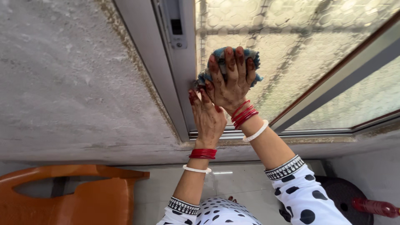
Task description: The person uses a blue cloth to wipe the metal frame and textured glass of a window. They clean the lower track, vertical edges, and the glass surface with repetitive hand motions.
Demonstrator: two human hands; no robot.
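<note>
My right hand point(231, 79) presses a crumpled blue cloth point(252, 56) flat against the patterned frosted glass point(300, 46) of a sliding window. My left hand point(207, 118) rests just below and to the left of it, fingers against the grey metal window frame point(179, 79), touching the right wrist area. Both wrists wear red and white bangles. The cloth is mostly hidden under my right fingers.
A rough grey plaster wall point(71, 79) fills the left. A window latch point(176, 25) sits on the frame above my hands. Below are an orange plastic chair point(79, 196), a dark round stool point(341, 193) and a red bottle point(375, 207) on the tiled floor.
</note>
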